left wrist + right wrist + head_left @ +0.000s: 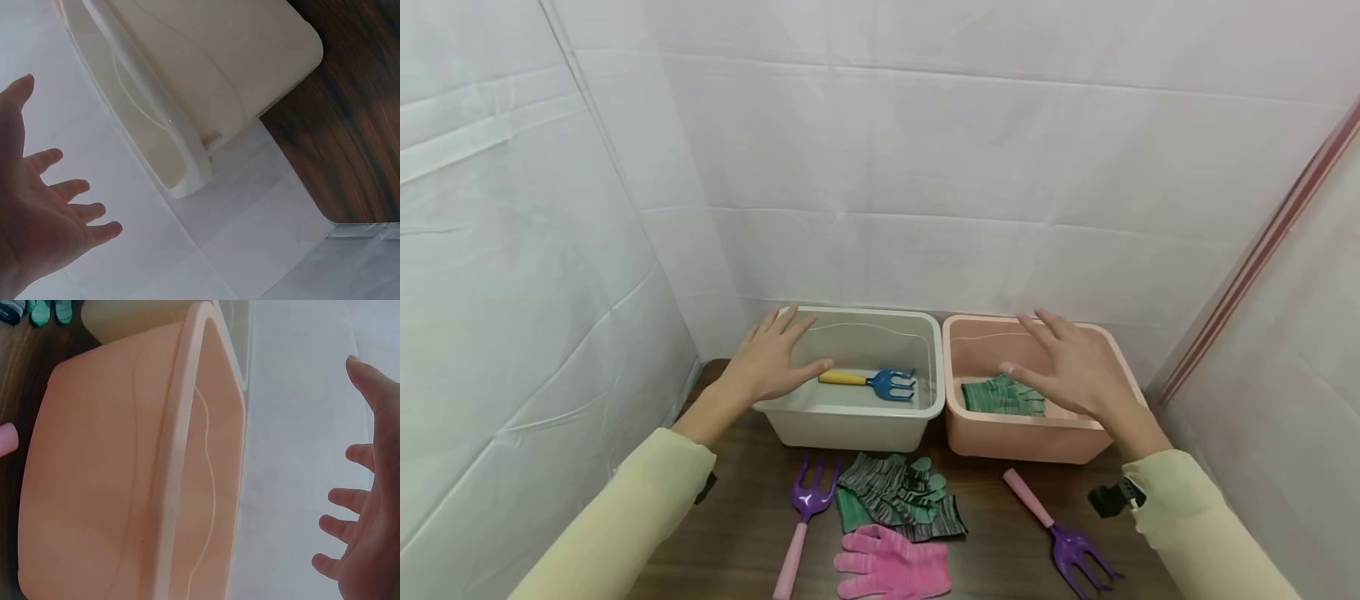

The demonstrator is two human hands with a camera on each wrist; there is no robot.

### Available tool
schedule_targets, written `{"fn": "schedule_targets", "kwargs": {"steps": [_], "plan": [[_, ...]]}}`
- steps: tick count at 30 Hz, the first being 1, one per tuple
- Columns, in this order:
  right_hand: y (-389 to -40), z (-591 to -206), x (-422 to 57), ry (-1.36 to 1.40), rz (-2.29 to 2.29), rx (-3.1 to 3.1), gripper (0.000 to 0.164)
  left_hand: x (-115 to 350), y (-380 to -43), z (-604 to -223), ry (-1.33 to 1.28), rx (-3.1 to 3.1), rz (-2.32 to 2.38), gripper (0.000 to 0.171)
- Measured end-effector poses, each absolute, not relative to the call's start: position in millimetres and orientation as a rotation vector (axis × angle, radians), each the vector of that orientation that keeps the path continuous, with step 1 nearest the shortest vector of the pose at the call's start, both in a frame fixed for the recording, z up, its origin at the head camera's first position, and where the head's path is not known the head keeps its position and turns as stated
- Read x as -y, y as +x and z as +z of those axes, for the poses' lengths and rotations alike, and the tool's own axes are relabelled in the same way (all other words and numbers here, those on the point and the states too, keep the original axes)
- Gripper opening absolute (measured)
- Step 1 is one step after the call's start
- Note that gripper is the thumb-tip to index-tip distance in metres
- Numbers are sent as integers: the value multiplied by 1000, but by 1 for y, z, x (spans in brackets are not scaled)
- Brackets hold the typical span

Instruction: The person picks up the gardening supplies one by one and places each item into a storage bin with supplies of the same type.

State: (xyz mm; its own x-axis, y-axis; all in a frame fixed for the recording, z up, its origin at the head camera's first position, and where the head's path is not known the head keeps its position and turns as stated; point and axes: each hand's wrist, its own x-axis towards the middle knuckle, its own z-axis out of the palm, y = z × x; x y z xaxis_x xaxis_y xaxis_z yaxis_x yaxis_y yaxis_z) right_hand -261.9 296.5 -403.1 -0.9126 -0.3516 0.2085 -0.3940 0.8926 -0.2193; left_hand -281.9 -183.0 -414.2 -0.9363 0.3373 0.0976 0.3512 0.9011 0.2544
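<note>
My left hand [769, 360] hovers with spread fingers over the left side of a pale grey-white bin [850, 423]. Inside that bin lies a hand fork [891, 384] with a yellow handle and blue tines. Over the right part of a peach bin [1022, 446] is my right hand [1067, 371], its fingers apart and holding nothing. A green glove [1000, 395] lies in the peach bin, partly behind the right thumb. Both wrist views show the palms and fingers apart from the bins, with nothing in them.
In front of the bins, a purple fork with a pink handle [809, 500] lies left and another purple fork [1071, 550] right. Between them are dark striped gloves [891, 487] over green, and a pink glove [895, 565]. White sheeting [880, 167] encloses the wooden table [715, 533].
</note>
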Motion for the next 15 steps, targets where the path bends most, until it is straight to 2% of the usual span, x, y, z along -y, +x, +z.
{"fn": "schedule_targets", "kwargs": {"steps": [15], "plan": [[-258,-417,-270,633,530,2917,92,217,-279,-431,-582,2949,-733,82]]}}
